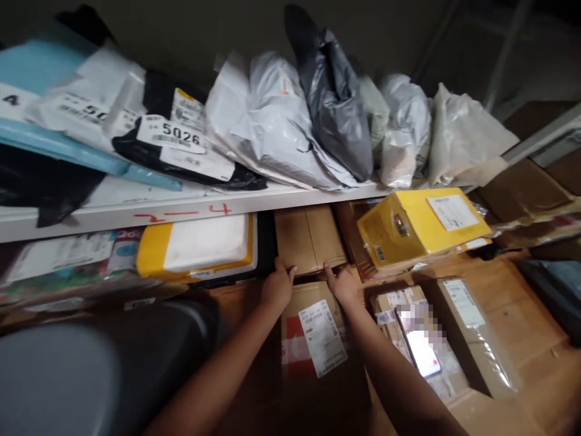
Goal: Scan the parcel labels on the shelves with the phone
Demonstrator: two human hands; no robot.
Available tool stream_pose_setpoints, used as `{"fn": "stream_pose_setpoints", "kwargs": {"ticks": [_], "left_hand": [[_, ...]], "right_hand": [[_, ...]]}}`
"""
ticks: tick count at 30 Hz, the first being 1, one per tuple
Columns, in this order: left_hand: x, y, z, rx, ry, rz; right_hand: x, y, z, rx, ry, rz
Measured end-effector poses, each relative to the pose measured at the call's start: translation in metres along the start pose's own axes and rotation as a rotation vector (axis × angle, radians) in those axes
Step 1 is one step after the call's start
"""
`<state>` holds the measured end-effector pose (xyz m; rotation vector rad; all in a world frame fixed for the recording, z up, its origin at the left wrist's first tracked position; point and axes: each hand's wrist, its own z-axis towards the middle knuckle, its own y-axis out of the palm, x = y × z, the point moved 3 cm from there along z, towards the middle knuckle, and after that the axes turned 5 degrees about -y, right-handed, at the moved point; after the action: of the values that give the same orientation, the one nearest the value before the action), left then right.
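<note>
Under the shelf lip sits a plain brown cardboard box (311, 236) with a seam along its top. At its near left corner my left hand (278, 287) grips the edge, thumb and fingers on the cardboard. My right hand (344, 286) has hold of the near right corner in the same way. Most of the fingers are hidden below or behind the edge. Directly in front, between my forearms, lies a second cardboard box (295, 315) with red tape and a white shipping label (323, 339).
Above, a white shelf (254, 201) marked "2-4" carries several plastic mailer bags (281, 121). A yellow-and-white parcel (200, 245) lies left, a yellow box (417, 227) right. A lit phone (424, 354) rests on a taped parcel. A grey rounded object (59, 375) fills the lower left.
</note>
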<state>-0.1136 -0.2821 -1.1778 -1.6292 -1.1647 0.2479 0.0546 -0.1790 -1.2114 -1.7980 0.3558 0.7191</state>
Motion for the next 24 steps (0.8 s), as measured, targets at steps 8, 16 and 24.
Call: {"fn": "stream_pose_setpoints", "kwargs": {"ticks": [8, 16, 24], "left_hand": [[0.038, -0.045, -0.045, 0.396, 0.480, 0.220], [0.216, -0.074, -0.083, 0.109, 0.945, -0.212], [0.214, -0.065, -0.080, 0.324, 0.958, -0.340]], "right_hand": [[0.009, -0.088, -0.084, -0.169, -0.375, 0.153], [0.107, -0.267, -0.030, 0.423, -0.259, 0.392], [0.087, -0.262, 0.017, 0.404, -0.463, 0.680]]}}
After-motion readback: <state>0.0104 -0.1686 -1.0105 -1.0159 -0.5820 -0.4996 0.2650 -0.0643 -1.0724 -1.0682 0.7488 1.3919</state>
